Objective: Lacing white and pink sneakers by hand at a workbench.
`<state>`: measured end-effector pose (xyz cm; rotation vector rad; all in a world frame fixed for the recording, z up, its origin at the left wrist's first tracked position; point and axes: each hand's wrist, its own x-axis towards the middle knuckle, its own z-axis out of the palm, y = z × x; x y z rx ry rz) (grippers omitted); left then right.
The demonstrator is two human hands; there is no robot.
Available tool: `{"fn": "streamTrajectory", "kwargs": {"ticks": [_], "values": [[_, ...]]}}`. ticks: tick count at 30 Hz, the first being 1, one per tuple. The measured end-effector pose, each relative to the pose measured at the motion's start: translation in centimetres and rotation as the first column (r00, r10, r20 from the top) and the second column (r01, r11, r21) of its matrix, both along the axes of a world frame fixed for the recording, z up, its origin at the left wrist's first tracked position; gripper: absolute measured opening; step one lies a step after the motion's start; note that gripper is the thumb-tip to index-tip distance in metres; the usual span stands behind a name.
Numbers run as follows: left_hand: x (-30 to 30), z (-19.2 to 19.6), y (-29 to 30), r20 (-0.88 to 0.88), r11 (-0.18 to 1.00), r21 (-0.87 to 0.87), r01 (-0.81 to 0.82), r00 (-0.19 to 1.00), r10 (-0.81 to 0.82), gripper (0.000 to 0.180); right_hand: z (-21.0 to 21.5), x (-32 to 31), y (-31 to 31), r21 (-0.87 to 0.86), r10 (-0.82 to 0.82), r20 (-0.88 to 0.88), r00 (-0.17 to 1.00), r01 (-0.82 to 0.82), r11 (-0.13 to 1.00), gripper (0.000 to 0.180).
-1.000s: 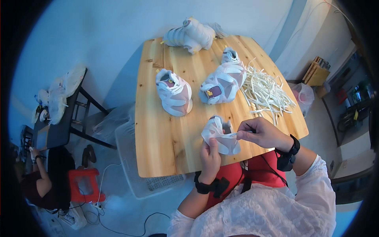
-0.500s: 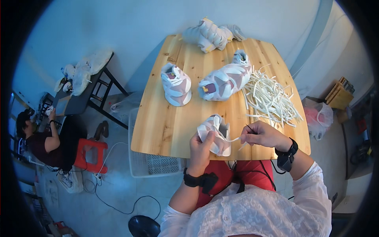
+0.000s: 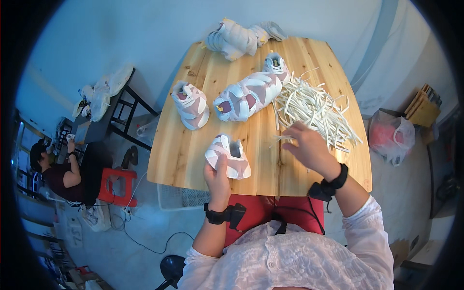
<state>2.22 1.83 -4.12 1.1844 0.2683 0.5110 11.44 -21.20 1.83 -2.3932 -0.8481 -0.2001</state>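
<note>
My left hand (image 3: 217, 181) grips a white and dusty-pink shoe upper (image 3: 237, 166) near the table's front edge, thumb across its side and the opening facing up. No loose lace end shows on it. To its right, my right hand (image 3: 307, 147) hovers palm down at the near-left edge of a heap of white shoelaces (image 3: 319, 108). Its thumb and fingers are apart, and a pale blurred streak, perhaps a lace end, shows at the fingertips. One laced shoe upper (image 3: 193, 108) stands at the left. Several nested uppers (image 3: 253, 94) lie in a row in the middle.
More nested pale uppers (image 3: 237, 38) lie at the table's (image 3: 179, 159) far edge by the wall. A white plastic basket (image 3: 179, 198) sits below on the left. Further left, a co-worker (image 3: 65, 179) sits near a red stool (image 3: 118, 186). A plastic bag (image 3: 391, 137) rests at the right.
My right hand has moved away from the upper, up toward the lace heap, and the lace stretched between them is gone. My left hand keeps the upper. The whole view has shifted slightly.
</note>
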Motion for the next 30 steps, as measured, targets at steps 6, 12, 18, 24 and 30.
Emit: {"fn": "streamTrajectory", "kwargs": {"ticks": [6, 12, 18, 24, 30], "values": [[-1.3, -0.1, -0.5, 0.009, 0.997, -0.026, 0.074, 0.997, -0.074, 0.028, -3.7, 1.8, 1.4, -0.215, 0.091, 0.129, 0.987, -0.062, 0.975, 0.014], [-1.8, 0.8, -1.2, -0.031, 0.984, -0.006, 0.177, 0.984, -0.178, 0.027, -2.4, 0.9, 1.9, -0.076, 0.051, 0.095, 0.994, -0.044, 0.996, 0.01], [-2.0, 1.2, -3.2, 0.023, 0.97, -0.031, 0.243, 0.97, -0.242, 0.028, 1.9, -3.1, 2.3, 0.419, 0.297, -0.538, 0.789, -0.056, 0.906, 0.01], [-2.2, 1.4, -4.7, 0.028, 0.953, -0.135, 0.271, 0.963, -0.27, 0.028, -1.0, -4.6, 3.3, 0.517, 0.238, -0.582, 0.778, 0.127, 0.847, 0.016], [-2.7, 1.2, -4.6, 0.021, 0.953, -0.099, 0.288, 0.958, -0.287, 0.027, -1.5, -5.4, 3.9, 0.54, 0.245, -0.574, 0.781, 0.136, 0.83, 0.019]]}}
